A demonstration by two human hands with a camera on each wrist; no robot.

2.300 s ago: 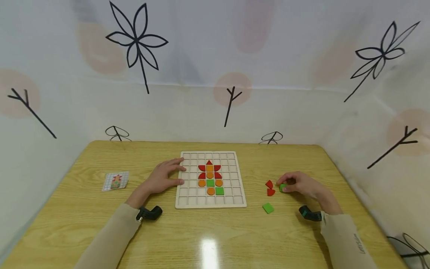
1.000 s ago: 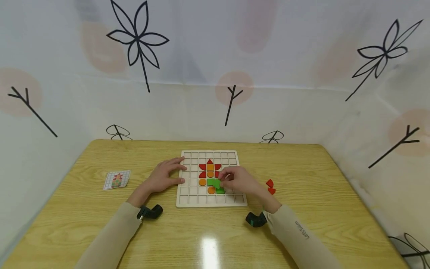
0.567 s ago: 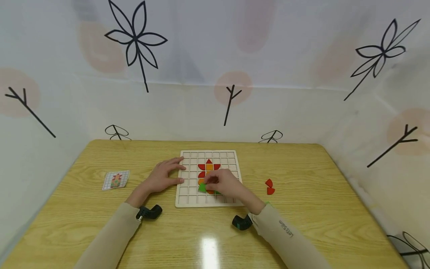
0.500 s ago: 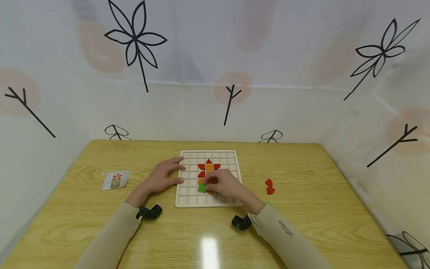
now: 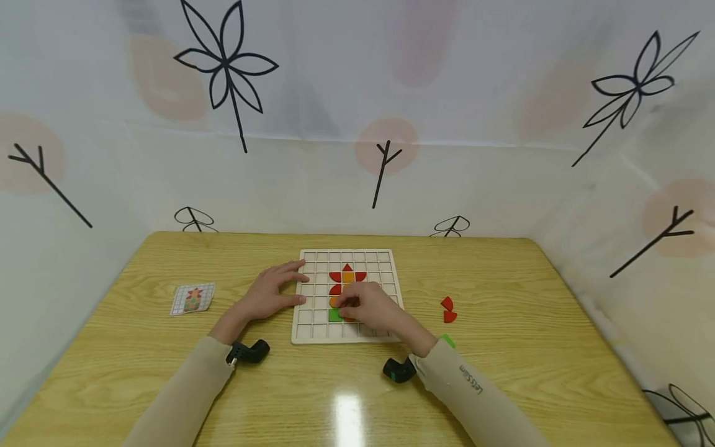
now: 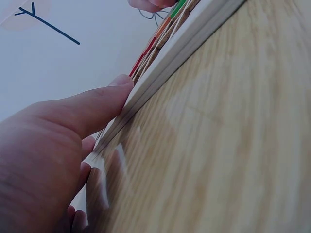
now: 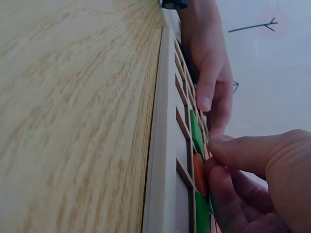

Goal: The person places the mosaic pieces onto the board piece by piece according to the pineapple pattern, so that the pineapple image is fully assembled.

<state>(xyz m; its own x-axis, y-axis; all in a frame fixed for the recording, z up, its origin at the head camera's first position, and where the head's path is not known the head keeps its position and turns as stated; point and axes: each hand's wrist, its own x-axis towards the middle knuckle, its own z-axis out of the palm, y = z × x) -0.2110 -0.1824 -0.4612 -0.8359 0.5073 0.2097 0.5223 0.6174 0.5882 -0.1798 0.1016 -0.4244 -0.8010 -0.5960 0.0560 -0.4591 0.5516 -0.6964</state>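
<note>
My right hand [image 5: 374, 304] is over the middle of a white grid board [image 5: 385, 261], its curled thumb and fingers pinching the right edge of a green square tile [image 5: 334, 315]. This tile lies flat in a cell left of an orange round tile [image 7: 199, 174]. My left hand [image 5: 268, 295], fingers spread, rests against the board's left edge, the thumb on its rim in the left wrist view. Red, orange and green tiles form a figure on the board, topped by a red triangle [image 5: 347, 268]. My right hand hides part of the figure.
Two red quarter-circle tiles [image 5: 447, 303] lie on the wooden table [image 5: 530, 285] right of the board. Another green tile [image 5: 449, 340] shows partly behind my right sleeve. A small printed card [image 5: 192, 299] with a coloured figure lies at left.
My right hand picked up a green square tile at right and carried it left to the board. The tile went from tilted to flat in its cell. My left hand stayed put.
</note>
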